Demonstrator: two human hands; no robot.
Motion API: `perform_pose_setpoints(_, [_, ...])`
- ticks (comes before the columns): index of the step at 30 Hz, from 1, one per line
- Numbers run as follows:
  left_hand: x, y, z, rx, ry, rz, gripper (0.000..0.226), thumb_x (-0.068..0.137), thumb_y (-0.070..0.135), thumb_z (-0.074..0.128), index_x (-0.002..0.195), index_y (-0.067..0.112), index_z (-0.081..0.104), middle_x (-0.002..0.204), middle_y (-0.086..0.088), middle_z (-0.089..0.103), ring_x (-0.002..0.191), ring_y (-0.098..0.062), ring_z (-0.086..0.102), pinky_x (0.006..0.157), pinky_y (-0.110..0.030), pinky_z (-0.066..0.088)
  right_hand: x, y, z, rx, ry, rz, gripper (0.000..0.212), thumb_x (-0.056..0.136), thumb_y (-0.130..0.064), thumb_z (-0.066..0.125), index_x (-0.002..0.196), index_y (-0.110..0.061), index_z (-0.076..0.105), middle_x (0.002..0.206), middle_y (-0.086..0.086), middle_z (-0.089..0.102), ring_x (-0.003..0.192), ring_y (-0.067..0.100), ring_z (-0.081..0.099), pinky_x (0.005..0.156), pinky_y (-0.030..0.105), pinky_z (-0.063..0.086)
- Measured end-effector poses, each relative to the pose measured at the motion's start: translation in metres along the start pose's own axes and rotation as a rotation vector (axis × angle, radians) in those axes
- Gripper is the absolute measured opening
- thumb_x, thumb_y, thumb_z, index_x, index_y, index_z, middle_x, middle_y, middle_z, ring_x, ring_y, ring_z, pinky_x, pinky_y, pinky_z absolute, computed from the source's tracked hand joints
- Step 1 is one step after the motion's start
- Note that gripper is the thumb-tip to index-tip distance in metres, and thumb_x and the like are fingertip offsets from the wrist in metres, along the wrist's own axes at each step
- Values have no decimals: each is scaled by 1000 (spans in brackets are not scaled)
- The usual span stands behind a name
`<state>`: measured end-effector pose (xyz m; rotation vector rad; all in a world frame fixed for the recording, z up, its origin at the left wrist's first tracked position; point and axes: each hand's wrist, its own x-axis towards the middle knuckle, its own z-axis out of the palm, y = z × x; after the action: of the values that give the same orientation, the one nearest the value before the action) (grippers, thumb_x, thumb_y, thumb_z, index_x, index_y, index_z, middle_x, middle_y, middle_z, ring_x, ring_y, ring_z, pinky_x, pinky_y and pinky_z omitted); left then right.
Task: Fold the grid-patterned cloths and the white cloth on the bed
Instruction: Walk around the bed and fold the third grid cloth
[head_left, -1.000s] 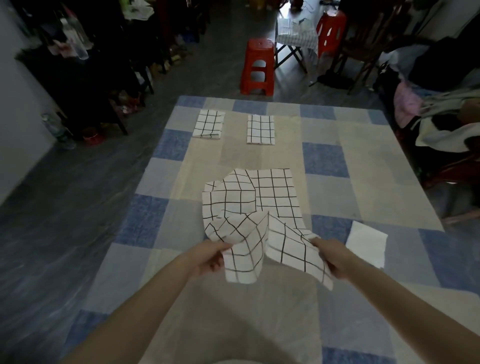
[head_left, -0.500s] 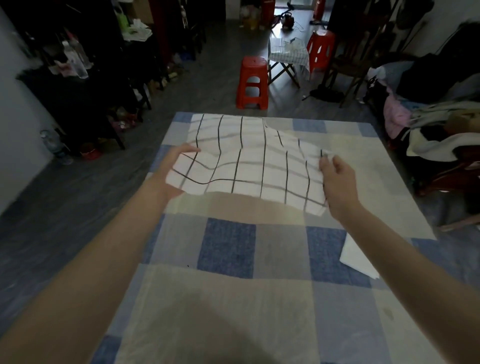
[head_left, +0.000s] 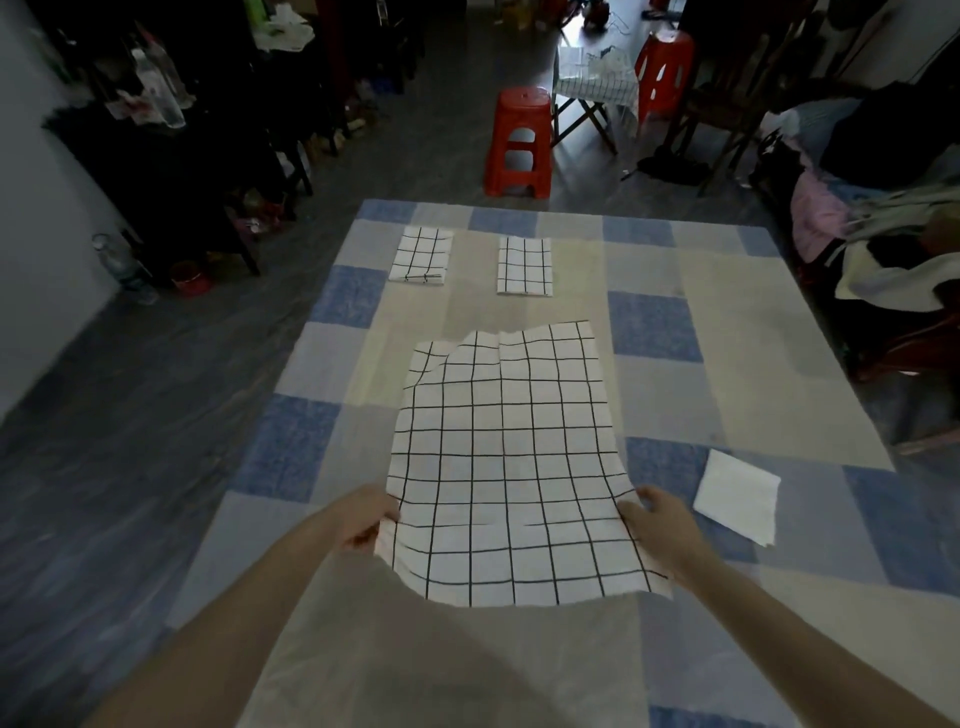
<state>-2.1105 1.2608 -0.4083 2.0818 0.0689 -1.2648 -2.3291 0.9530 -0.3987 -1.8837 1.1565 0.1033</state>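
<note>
A large grid-patterned cloth (head_left: 504, 457) lies spread out over the middle of the bed (head_left: 727, 332), its far left corner turned over. My left hand (head_left: 366, 519) pinches its near left edge and my right hand (head_left: 657, 525) pinches its near right edge. Two folded grid-patterned cloths, one on the left (head_left: 422, 255) and one beside it (head_left: 524, 266), lie side by side near the far end of the bed. A folded white cloth (head_left: 737, 496) lies on the bed to the right of my right hand.
The bed has a blue, grey and cream checked cover. A red stool (head_left: 518, 143) stands on the floor beyond the far edge. A pile of clothes (head_left: 878, 244) sits to the right, and dark shelves with bottles (head_left: 156, 93) stand on the left.
The cloth was crumpled in both hands, then flung out in the air over the bed. Now it has come down flat and my hands have drawn back toward me.
</note>
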Motion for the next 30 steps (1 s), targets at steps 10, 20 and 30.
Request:
perform_pose_setpoints(10, [-2,16,17,474,462,535,17,88,16,58,97,21,44,89,1,54,79,-15,52,65,-29,41,-10,22,8,-370,-103,-21,44,87,-23,65,124,-9,45,116,9,60,98,25,58,76,28,43])
perform_pose_setpoints(20, [43,45,92,1027,320,967,57,92,29,23,147,18,31,161,-3,12,149,-22,4,121,-42,11,2,-46,79,-620,142,-646,55,97,-29,46,147,-14,30,155,12,24,143,27,23,115,43,26])
perform_pose_setpoints(30, [94,53,63,947,501,628,60,97,52,12,154,34,10,163,2,-3,149,-24,-11,119,-53,3,41,-31,115,-735,60,-554,63,99,-47,22,154,-23,7,162,0,-2,148,16,-10,119,46,0])
